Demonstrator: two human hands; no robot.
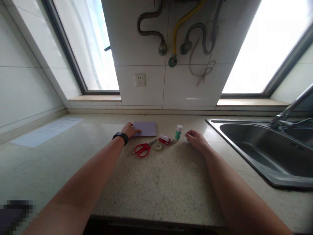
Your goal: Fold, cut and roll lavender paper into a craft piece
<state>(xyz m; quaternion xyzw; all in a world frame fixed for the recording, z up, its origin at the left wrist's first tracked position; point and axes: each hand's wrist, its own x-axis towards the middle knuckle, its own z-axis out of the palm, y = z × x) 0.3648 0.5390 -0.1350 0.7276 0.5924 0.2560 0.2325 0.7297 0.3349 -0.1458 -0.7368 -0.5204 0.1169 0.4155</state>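
- Head view shows us our left hand (130, 130) laid on the near-left corner of a lilac paper sheet (146, 128), which lies flat on the speckled counter (156, 182) close to the tiled back wall.
- We judge the sheet light, thin and limp: it would slide easily on the smooth stone and crease under a hard pinch, so an edge or corner looks the best place to take hold, with a fingertip lifting it first.
- Left hand: fingers flat and lightly spread, pressing on the paper, gripping nothing; a black wristband (121, 137) sits on that wrist.
- Right hand (195, 138): loosely curled, resting on the counter just beside a small white glue stick with a green label (178, 132). It seems empty, though at this size we cannot be sure whether the fingertips touch the stick.
- Between our hands lie red-handled scissors (143, 149), a small roll of clear tape (158, 147) and a little red box (164, 139), all near one another and just in front of the sheet.
- A steel sink (259, 153) sits well apart to the right.
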